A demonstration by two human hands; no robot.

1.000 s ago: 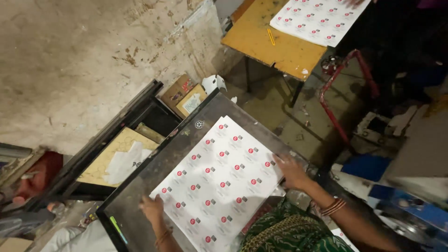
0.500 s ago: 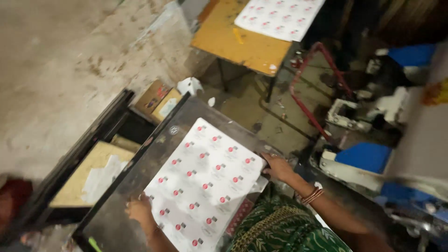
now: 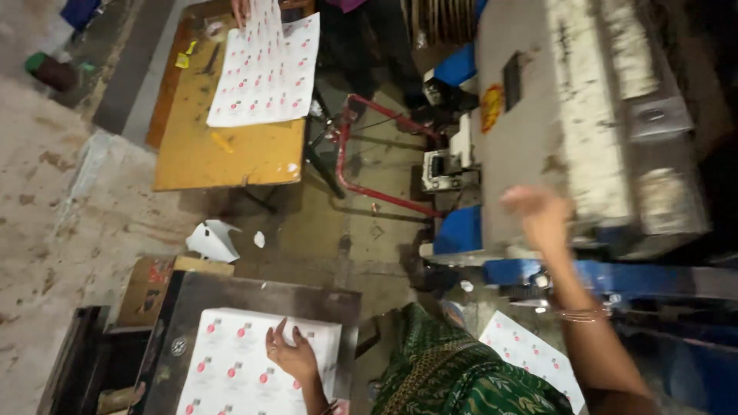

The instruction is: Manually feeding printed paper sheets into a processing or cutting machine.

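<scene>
Lifting off the printed sheet stack (image 3: 254, 361), the right hand (image 3: 538, 211) has swung up toward the grey machine (image 3: 584, 123), blurred, fingers loosely spread and holding nothing, so squaring the sheets now falls to one hand. The left hand (image 3: 292, 355) stays flat on the stack's right half (fingers splayed, pressing rather than pinching), on the dark metal worktop (image 3: 261, 293), well apart from the raised hand.
</scene>
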